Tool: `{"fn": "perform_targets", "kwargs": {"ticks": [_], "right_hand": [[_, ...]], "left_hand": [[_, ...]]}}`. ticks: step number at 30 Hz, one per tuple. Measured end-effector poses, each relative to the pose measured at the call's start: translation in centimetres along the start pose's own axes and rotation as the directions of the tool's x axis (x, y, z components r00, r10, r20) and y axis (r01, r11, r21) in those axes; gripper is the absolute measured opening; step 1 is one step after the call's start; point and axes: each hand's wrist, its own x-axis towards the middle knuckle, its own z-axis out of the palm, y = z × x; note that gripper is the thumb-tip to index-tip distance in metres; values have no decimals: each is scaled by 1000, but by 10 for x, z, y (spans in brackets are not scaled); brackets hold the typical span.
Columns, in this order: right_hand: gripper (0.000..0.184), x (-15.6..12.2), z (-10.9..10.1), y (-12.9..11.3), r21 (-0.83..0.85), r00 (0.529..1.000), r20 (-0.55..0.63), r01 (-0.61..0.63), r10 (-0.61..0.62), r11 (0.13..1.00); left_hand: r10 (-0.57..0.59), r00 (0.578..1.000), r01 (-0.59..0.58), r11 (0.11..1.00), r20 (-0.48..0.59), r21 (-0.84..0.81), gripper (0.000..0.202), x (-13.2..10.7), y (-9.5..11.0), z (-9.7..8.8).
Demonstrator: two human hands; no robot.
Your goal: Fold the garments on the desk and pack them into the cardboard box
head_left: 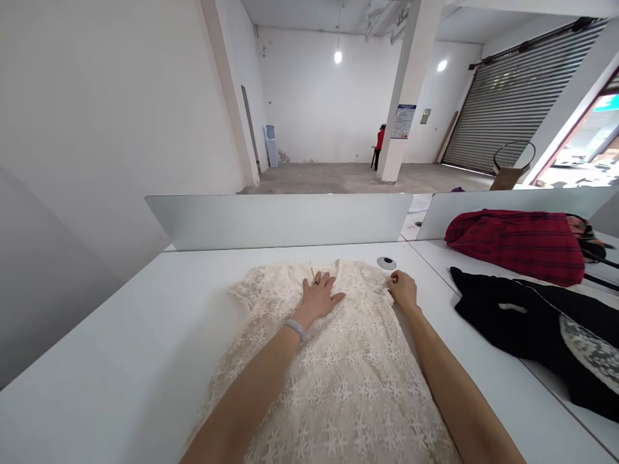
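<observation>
A cream lace dress point(338, 380) lies spread flat on the white table point(120, 361), neckline toward the far edge. My left hand point(319, 296) rests open and flat on the dress's chest, just below the neckline, with a pale bangle on the wrist. At the dress's right shoulder, my right hand point(402, 288) has its fingers curled, pinching the sleeve edge.
A grey divider panel point(280, 219) stands along the table's far edge, with a round cable grommet point(386, 262) near it. To the right lie a black garment point(532, 322) and a red plaid garment point(517, 241). A person in red point(379, 145) stands far off by a pillar.
</observation>
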Motion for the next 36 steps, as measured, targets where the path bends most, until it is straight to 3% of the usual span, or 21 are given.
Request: {"fn": "perform_targets", "kwargs": {"ticks": [3, 6, 11, 14, 17, 21, 25, 31, 36], "right_hand": [[33, -2, 5, 0, 0, 1000, -25, 0, 0, 1000], [35, -2, 10, -6, 14, 999, -36, 1, 0, 1000], [23, 1, 12, -4, 180, 998, -8, 56, -56, 982], [23, 4, 12, 4, 289, 997, 8, 74, -80, 954], [28, 9, 13, 10, 389, 996, -18, 82, -82, 917], [35, 17, 21, 13, 475, 998, -57, 63, -41, 877], [38, 20, 28, 10, 520, 998, -60, 36, -6, 853], [45, 19, 25, 5, 559, 998, -32, -22, 48, 829], [48, 21, 26, 7, 521, 997, -69, 5, 36, 854]], "left_hand": [[-17, 998, 16, 1000, -66, -19, 63, 0, -1, -1], [-10, 990, 5, 999, -138, -39, 55, 17, 4, -11], [29, 983, -45, 995, -180, -85, 37, 78, 22, -18], [23, 989, -48, 985, -149, -166, 34, 114, 28, -9], [-22, 992, -13, 962, -125, -273, 29, 134, 25, 1], [-84, 979, -9, 894, -187, -448, 26, 138, 9, 8], [-114, 956, -84, 777, -271, -624, 25, 131, -2, 11], [-110, 959, -151, 586, -262, -796, 21, 129, 0, 11], [-98, 967, -163, 474, -235, -866, 21, 126, 2, 7]]}}
